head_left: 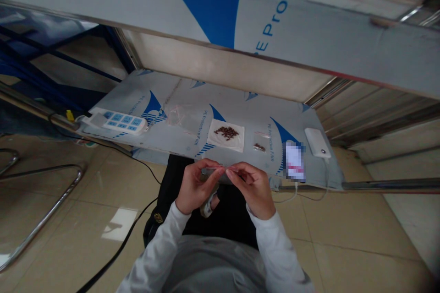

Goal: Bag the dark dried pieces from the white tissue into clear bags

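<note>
In front of the table edge, my left hand (200, 184) and my right hand (251, 187) meet with thumbs and fingertips pinched on a small clear zip bag (222, 167). Its reddish strip runs between the fingertips; most of the bag is hidden. Just beyond my hands, a heap of small dark brown pieces, perhaps screws (227, 133), lies on a white sheet (236, 145). To its right rests a small clear bag (261, 141) with a few such pieces inside. Several loose clear bags (178, 115) with reddish strips are spread on the left.
A film-covered table (192, 94) stands ahead under a shelf (309, 41). On it are a white and blue power strip (124, 122), a phone (294, 162) and a white power bank (317, 143) with cables. A metal chair frame (65, 197) stands left.
</note>
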